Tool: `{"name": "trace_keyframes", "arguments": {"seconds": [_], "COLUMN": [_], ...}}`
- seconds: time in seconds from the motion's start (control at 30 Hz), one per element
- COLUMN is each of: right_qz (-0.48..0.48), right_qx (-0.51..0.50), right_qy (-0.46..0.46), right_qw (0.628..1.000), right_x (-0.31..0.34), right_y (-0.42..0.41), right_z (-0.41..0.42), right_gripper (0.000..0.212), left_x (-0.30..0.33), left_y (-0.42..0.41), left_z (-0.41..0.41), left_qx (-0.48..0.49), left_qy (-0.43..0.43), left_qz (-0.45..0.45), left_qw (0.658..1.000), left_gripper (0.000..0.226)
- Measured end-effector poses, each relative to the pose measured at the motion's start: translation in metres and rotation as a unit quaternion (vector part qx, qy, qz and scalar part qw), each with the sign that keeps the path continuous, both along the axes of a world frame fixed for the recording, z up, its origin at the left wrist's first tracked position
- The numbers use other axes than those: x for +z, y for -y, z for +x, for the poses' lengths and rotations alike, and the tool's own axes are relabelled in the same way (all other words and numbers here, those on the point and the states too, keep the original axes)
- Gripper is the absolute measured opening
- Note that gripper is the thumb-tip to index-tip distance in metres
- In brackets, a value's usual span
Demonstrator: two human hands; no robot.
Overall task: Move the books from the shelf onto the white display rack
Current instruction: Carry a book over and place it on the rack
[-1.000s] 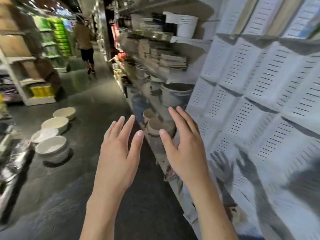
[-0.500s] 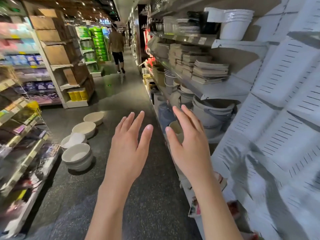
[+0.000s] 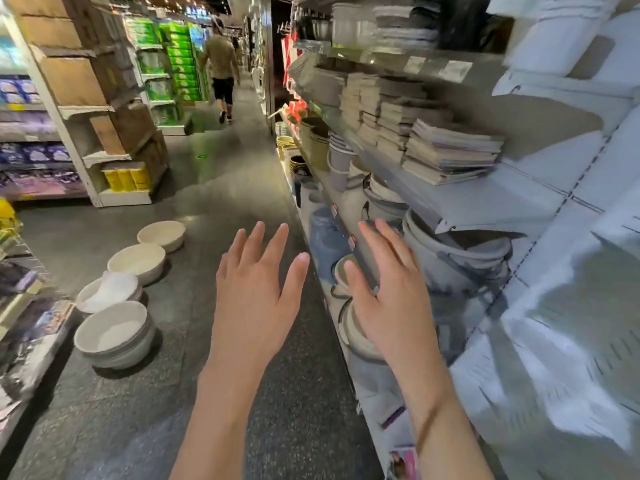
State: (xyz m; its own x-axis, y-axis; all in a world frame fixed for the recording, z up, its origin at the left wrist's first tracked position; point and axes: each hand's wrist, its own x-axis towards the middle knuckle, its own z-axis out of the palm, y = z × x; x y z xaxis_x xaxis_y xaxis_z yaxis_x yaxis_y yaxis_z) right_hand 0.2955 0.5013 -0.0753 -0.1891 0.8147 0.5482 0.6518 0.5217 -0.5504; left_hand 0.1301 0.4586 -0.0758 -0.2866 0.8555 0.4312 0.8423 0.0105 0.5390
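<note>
The books (image 3: pixel 450 150) are sitting in flat stacks on a grey shelf (image 3: pixel 485 202) on the right side of the aisle, a whole row of piles running back away from the camera, nobody touching them. The white display rack (image 3: pixel 571 306) is the slotted white panel stuff at the near right, pretty blurry.

Both hands are up in the air in front of the person, palms down. The left hand (image 3: pixel 256 299) has its fingers spread out straight and holds nothing. The right hand (image 3: pixel 391 299) is the same deal, fingers straight and loose, hovering by the shelf edge below the books.

Under the book shelf there's stacked basins and buckets (image 3: pixel 453 258). On the dark floor to the left sit a few white basins (image 3: pixel 114 334). Far down the aisle someone in a brown shirt (image 3: pixel 221 64) is walking.
</note>
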Motion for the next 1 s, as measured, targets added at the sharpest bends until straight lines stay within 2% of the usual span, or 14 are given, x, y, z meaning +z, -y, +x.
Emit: {"name": "trace_keyframes", "arguments": {"seconds": [0.17,0.3,0.5,0.67,0.83,1.0], "right_qz": [-0.008,0.005,-0.017,-0.043,-0.013,-0.037], "right_qx": [-0.022,-0.048,-0.077,-0.057,-0.047,-0.002], "right_qy": [0.003,-0.037,0.008,0.006,-0.007,0.058], "right_qw": [1.0,0.998,0.997,0.997,0.999,0.998], "right_x": [0.004,0.005,0.001,-0.014,-0.027,-0.017], "right_y": [-0.117,-0.198,-0.301,-0.399,-0.513,-0.633], "right_z": [-0.048,-0.084,-0.114,-0.138,-0.173,-0.198], "right_gripper": [0.058,0.057,0.057,0.062,0.063,0.069], "left_x": [0.006,0.01,0.003,-0.011,-0.019,0.0], "left_y": [-0.124,-0.211,-0.324,-0.419,-0.524,-0.639], "left_z": [-0.049,-0.085,-0.115,-0.139,-0.17,-0.192], "left_qx": [-0.033,-0.052,-0.068,-0.057,-0.02,0.004], "left_qy": [-0.048,-0.07,-0.08,-0.087,-0.1,-0.106], "left_qz": [0.005,0.0,-0.006,-0.021,-0.04,-0.036], "left_qw": [0.998,0.996,0.994,0.994,0.994,0.994], "left_gripper": [0.075,0.074,0.072,0.074,0.076,0.077]}}
